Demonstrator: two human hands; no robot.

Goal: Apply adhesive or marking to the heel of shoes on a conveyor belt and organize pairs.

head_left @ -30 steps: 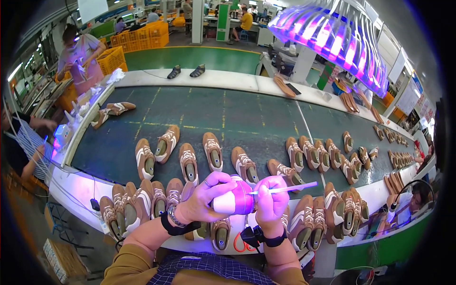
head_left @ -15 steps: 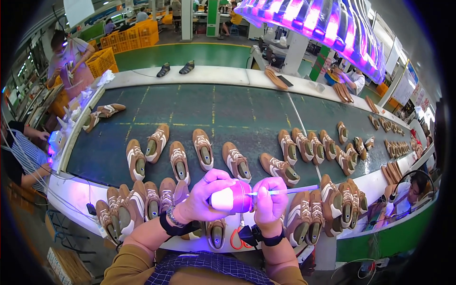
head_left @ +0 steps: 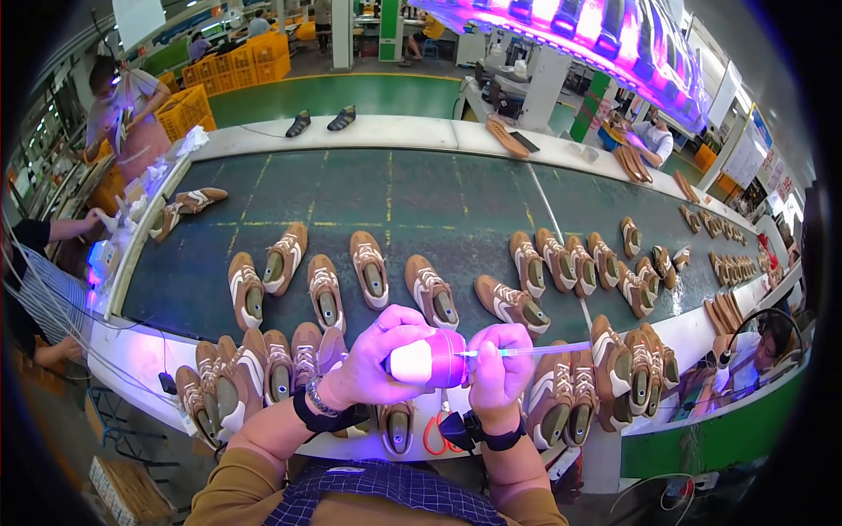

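My left hand (head_left: pixel 379 346) is wrapped round a shoe (head_left: pixel 447 361), lit purple, with a white patch on the side toward my palm. The rest of the shoe is hidden behind my fingers. Pinched in my right hand (head_left: pixel 498 368) is a thin, pale, see-through stick-like applicator (head_left: pixel 548 350), its long end pointing right. Its fine tip meets the edge of the shoe, or lies very close to it. Below my hands, a brown shoe (head_left: pixel 396 428) stands on the white ledge beside orange-handled scissors (head_left: pixel 434 436).
Brown shoes with white stripes crowd the ledge at left (head_left: pixel 230 386) and right (head_left: pixel 553 403). More stand on the dark green conveyor belt (head_left: pixel 351 188). Overhead hangs a purple-lit lamp hood (head_left: pixel 579 53). Co-workers are at the left (head_left: pixel 127 110) and right (head_left: pixel 653 140).
The view has shifted slightly. Both hands keep their hold, and the applicator stays at the shoe's edge. At the left, a co-worker's arm has moved up.
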